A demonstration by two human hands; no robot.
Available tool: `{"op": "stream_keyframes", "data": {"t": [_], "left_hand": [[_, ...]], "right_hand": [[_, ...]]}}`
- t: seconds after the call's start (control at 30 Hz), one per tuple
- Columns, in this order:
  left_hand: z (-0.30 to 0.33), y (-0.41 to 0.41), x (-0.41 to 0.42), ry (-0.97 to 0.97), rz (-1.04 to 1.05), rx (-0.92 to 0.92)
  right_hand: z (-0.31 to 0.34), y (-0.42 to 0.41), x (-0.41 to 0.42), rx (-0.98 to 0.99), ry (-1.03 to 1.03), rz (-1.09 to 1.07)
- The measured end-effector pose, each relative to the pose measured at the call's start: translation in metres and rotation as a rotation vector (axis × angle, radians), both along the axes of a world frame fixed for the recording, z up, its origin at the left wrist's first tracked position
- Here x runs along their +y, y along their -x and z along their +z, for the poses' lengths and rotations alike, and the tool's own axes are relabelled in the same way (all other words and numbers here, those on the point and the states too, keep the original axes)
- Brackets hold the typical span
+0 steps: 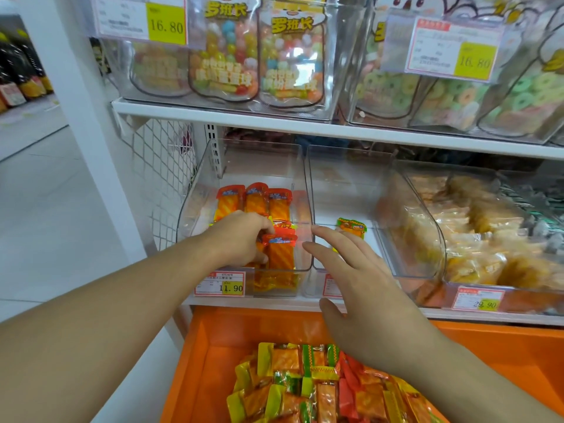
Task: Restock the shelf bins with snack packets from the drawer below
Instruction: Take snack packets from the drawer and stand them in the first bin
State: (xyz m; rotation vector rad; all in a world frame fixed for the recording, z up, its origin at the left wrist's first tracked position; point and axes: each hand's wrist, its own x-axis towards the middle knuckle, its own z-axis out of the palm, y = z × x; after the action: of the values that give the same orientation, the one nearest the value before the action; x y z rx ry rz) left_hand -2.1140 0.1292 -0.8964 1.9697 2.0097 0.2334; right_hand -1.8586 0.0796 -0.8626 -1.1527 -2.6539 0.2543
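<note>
Head view: left hand (241, 236) grasps red-topped packets (279, 253) inside the left bin (195, 209), long axis running near-to-far, while right hand (351, 270) hovers released, nearer the drawer (195, 361) stock below.

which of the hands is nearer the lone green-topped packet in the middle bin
Right. The right hand hovers open just in front of the green-topped packet, fingertips close to it. The left hand is over in the neighbouring left bin, gripping red-topped packets.

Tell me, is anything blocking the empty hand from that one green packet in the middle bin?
Nothing visible. The right hand hovers open over the bin's open top, with the green packet just beyond its fingers.
</note>
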Motion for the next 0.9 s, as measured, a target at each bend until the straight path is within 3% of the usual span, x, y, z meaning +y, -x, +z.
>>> {"op": "stream_keyframes", "data": {"t": [0.53, 0.9], "left_hand": [[0.0, 0.016, 0.007, 0.096, 0.052, -0.033], [-0.003, 0.027, -0.002, 0.076, -0.052, 0.02]], "right_hand": [[0.001, -0.001, -0.001, -0.067, -0.021, -0.012], [0.005, 0.0, -0.002, -0.204, -0.1, 0.014]]}}
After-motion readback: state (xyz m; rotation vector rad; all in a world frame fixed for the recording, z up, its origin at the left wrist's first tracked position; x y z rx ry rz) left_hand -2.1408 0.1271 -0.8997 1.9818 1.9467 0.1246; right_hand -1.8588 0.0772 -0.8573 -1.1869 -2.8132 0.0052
